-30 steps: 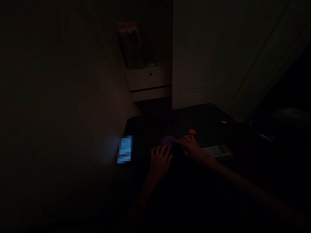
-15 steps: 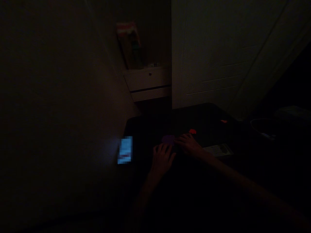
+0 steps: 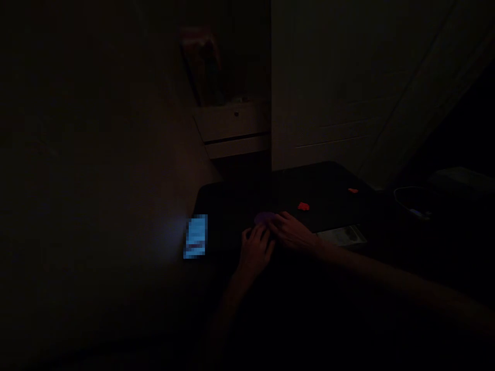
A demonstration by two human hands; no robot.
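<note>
Bracketing rounded purple piece [image 3: 263, 217] with left hand [image 3: 255, 252] near, right hand [image 3: 293, 231] at right, probably to steady it; too dark to judge either grip.

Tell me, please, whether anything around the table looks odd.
Yes: the bright screen at the left of the table shows only as coarse blue blocks. Nothing else stands out, though darkness hides much.

Left hand [image 3: 257, 249] palm-down, right hand [image 3: 293, 230] curled just beside it.
</note>
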